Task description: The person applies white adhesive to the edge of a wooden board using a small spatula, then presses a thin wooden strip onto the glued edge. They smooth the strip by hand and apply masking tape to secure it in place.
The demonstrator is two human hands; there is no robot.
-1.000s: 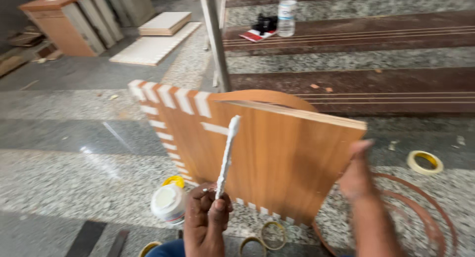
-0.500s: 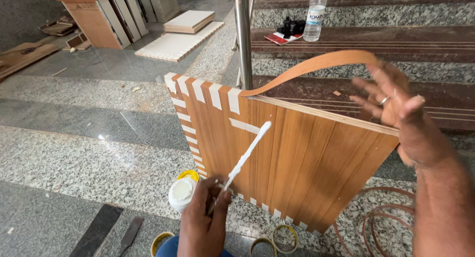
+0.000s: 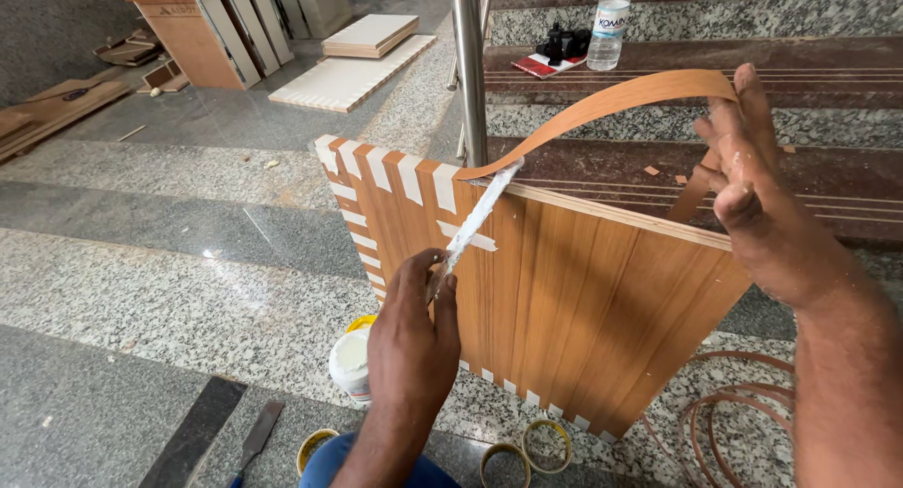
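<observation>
A wood-grain laminated board (image 3: 574, 300) stands tilted on the stone floor, its left and lower edges lined with strips of pale masking tape. My left hand (image 3: 414, 333) grips a thin glue-coated stick (image 3: 478, 217) whose white tip touches the board's top edge near the left corner. My right hand (image 3: 752, 182) holds up a long brown edge-banding strip (image 3: 602, 101), lifted in a curve off that top edge and still joined at the left corner.
A white glue tub (image 3: 350, 364) and rolls of tape (image 3: 546, 443) sit below the board. A coil of banding (image 3: 743, 422) lies at right, a chisel (image 3: 254, 436) at left. A steel post (image 3: 468, 70), steps, a water bottle (image 3: 609, 23) and stacked panels (image 3: 216, 32) lie beyond.
My right hand has left the board's side and raised the banding strip high off the top edge. The stick's tip has swung up to the exposed edge.
</observation>
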